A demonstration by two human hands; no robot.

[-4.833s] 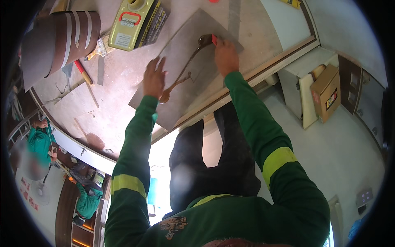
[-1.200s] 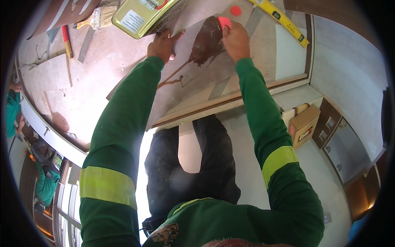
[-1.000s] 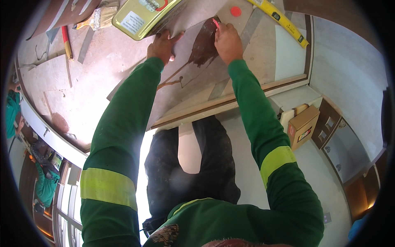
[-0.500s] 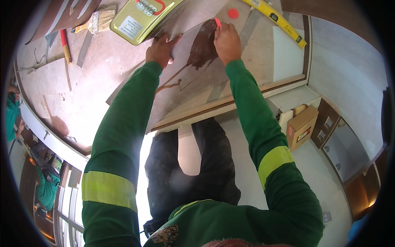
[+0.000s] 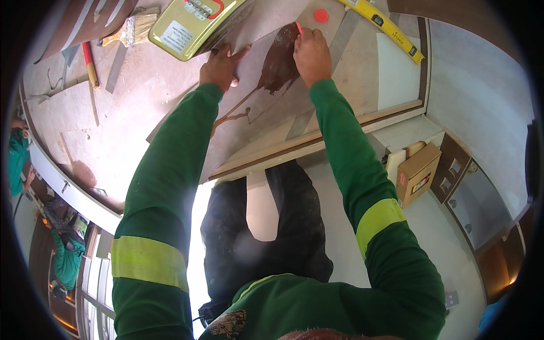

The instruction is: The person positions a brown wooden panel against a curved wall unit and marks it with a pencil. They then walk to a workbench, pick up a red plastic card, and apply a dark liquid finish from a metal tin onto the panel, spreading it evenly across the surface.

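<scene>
A grey-brown sheet (image 5: 243,141) lies on the work surface (image 5: 130,102), with a dark brown spread patch (image 5: 275,65) and thin drips on it. My right hand (image 5: 311,56) grips a small red spreader (image 5: 298,28) at the patch's upper end. My left hand (image 5: 221,65) rests on the sheet with fingers apart, just below a yellow-green metal can (image 5: 187,34) with a red handle. A round red cap (image 5: 321,16) lies above my right hand.
A yellow level (image 5: 384,32), paintbrush (image 5: 136,25), red-handled tool (image 5: 89,65) and curved brown sheet (image 5: 79,20) lie around. Cardboard box (image 5: 418,175) stands right, below the surface's wooden edge (image 5: 340,129). Two people in green (image 5: 18,153) (image 5: 67,260) are at far left.
Since the oldest frame the brown patch has spread much wider and my left hand has moved up beside the can. In the last second the red spreader shifted slightly; little else moved.
</scene>
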